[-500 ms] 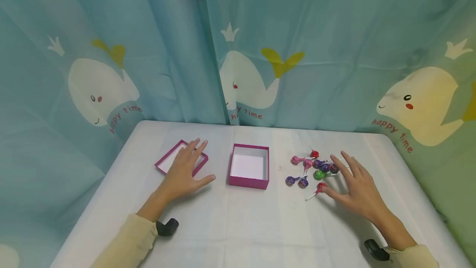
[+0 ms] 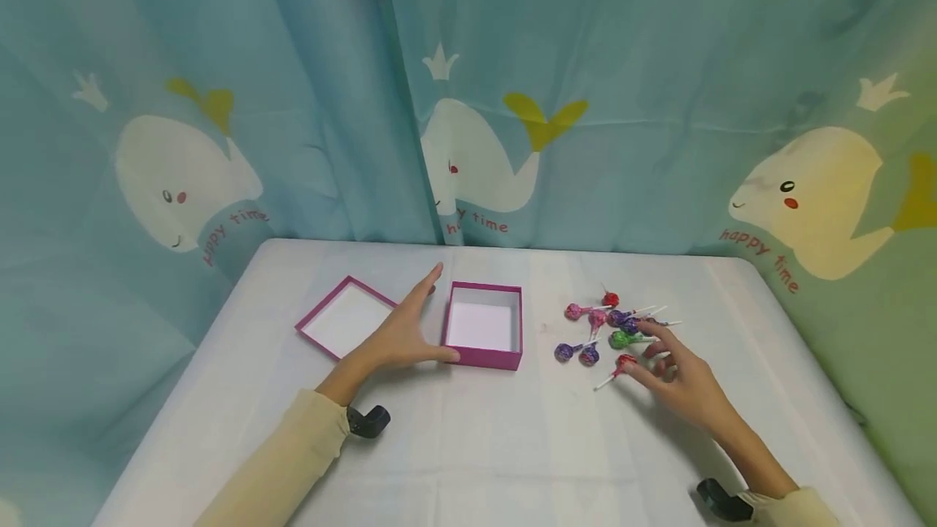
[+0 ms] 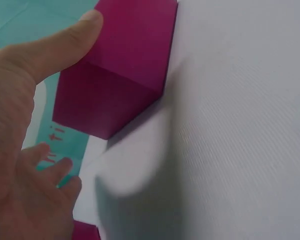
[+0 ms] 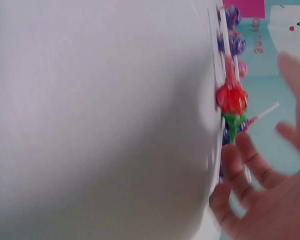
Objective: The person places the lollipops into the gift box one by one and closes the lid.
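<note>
Whale-print curtains (image 2: 512, 104) hang round a white tabletop (image 2: 468, 446) where a person works with both hands. Going by the view half a second back, the left hand (image 2: 398, 336) has come off the lid (image 2: 338, 317) and slid over to the box (image 2: 485, 324): its thumb now lies along the box's near wall, as the left wrist view shows, and the straight fingers run up the left wall. That grip is open and only bracing, not lifting; the box sits flat at the centre, its mouth up and nothing visible inside. The lid lies at 9 o'clock of the box, just beside the hand, uncovered now.

The right hand (image 2: 681, 385) has drawn its fingers in from a flat spread. They curl loosely over the near edge of the lollipops (image 2: 607, 328), fingertips at the red one (image 2: 624, 363) and the green one (image 2: 621, 340), but I cannot tell whether any stick is truly pinched; the right wrist view is blurred with motion. The sweets lie scattered at 3 o'clock of the box, near it but apart.

My reading: one hand steadies the box while the other goes for a first sweet.
</note>
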